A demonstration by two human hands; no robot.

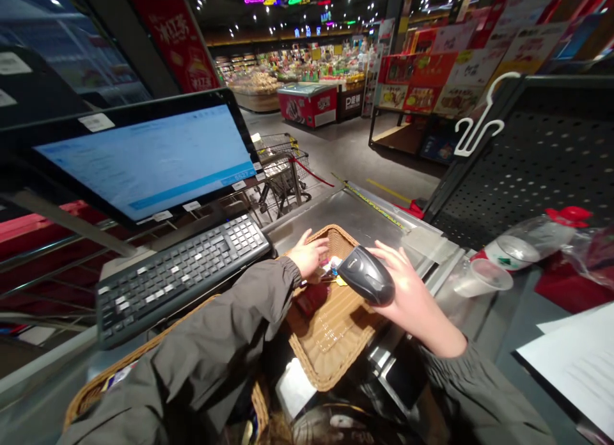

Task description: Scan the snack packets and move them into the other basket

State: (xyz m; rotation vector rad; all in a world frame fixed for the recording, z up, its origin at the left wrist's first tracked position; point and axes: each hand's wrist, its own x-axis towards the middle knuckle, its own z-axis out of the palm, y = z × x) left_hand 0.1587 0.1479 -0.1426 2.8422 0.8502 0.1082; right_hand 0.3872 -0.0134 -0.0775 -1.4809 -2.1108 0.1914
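My right hand point(407, 282) is wrapped round a black handheld barcode scanner point(367, 275), its head tilted over a woven tan basket point(330, 376). Over the basket's far left side reaches my left hand point(309, 256), fingers stretched out and apart. Just by those fingertips lie small packets point(334, 265) with white, blue and yellow parts, too small to identify. Whether the fingers touch them I cannot tell. A dark red item point(311, 299) lies inside the basket along its left side, and a shiny patch of light shows on the basket floor.
A monitor point(167, 157) and a black keyboard point(187, 275) stand to the left. A second basket point(79, 400) sits under my left arm. On the right are plastic cups point(482, 277), a red-capped bottle point(547, 234), papers point(575, 355) and a perforated black panel point(542, 157). A shopping cart point(283, 170) stands beyond.
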